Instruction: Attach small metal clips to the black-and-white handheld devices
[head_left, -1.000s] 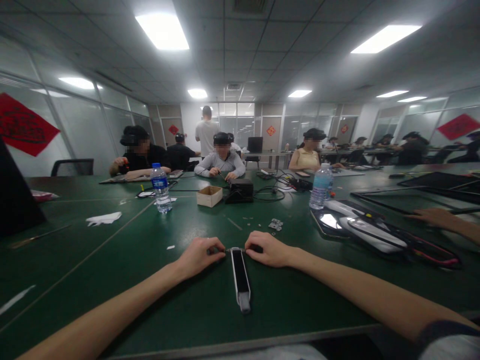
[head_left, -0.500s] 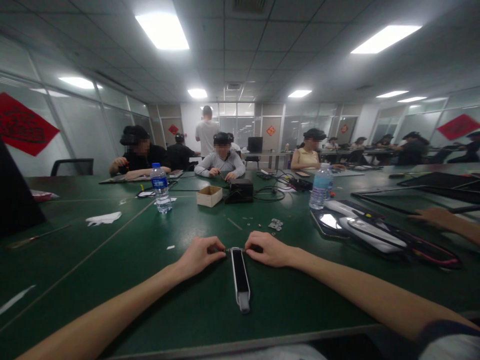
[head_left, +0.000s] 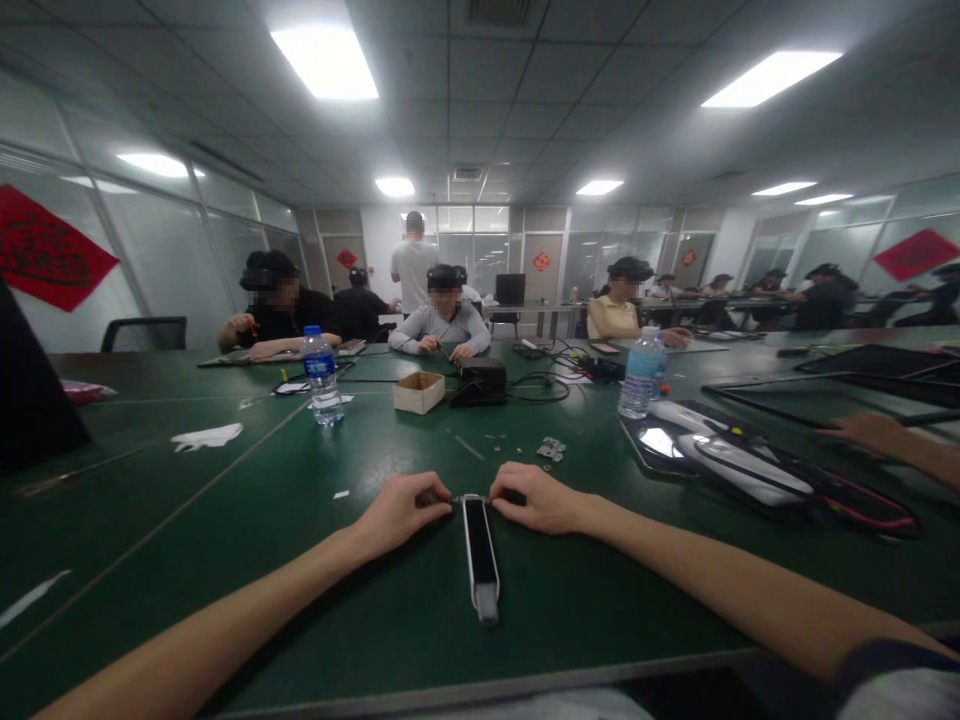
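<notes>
A long narrow device [head_left: 481, 545] with a black face, white edges and a grey end piece lies on the green table, its grey end towards me. At the left of its far end, my left hand [head_left: 405, 510] pinches a small thin metal-looking part between thumb and forefinger. My right hand [head_left: 534, 497] is closed in a pinch at the opposite side of that end, its fingertips on a similar small part. What exactly these parts are is too small to tell. Both hands rest close to the tabletop.
Beyond my hands lie small metal bits [head_left: 551, 448] and an open cardboard box [head_left: 419, 392]. Water bottles [head_left: 322, 375] stand left and right. White handheld devices with cables [head_left: 742, 465] lie at the right, near another person's hand [head_left: 870, 436]. Several people sit across the table.
My hands and the device stay practically in place. Across the table at the right, a person in yellow has shifted an arm slightly.
</notes>
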